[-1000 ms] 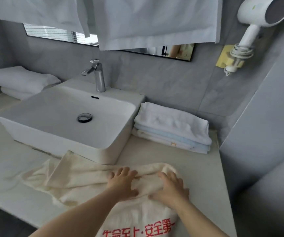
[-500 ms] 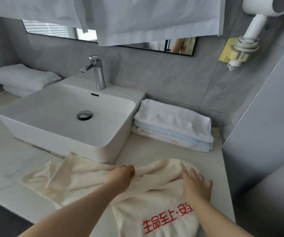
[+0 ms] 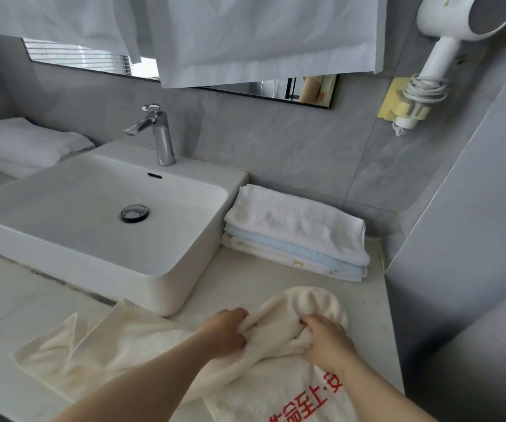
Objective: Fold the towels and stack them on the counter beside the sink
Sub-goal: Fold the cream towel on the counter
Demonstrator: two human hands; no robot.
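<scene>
A cream towel (image 3: 118, 348) with red printed characters lies crumpled on the counter (image 3: 239, 287) in front of the sink (image 3: 185, 275). My left hand (image 3: 224, 330) grips a bunch of its cloth near the middle. My right hand (image 3: 327, 339) clutches the same towel a little to the right, under a raised fold. To the right of the sink, against the wall, sits a stack of folded towels (image 3: 297, 233): white on top, pale blue below, white at the bottom.
A chrome faucet (image 3: 157, 135) stands behind the basin. Folded white towels (image 3: 23, 144) lie at the far left. A white hair dryer (image 3: 446, 50) hangs on the right wall. White cloths (image 3: 261, 35) hang over the mirror. A grey wall closes the right side.
Both hands went from flat on the cream towel to fists gripping it. The right hand swept right, then came back toward the left hand, bunching the cloth into a raised fold.
</scene>
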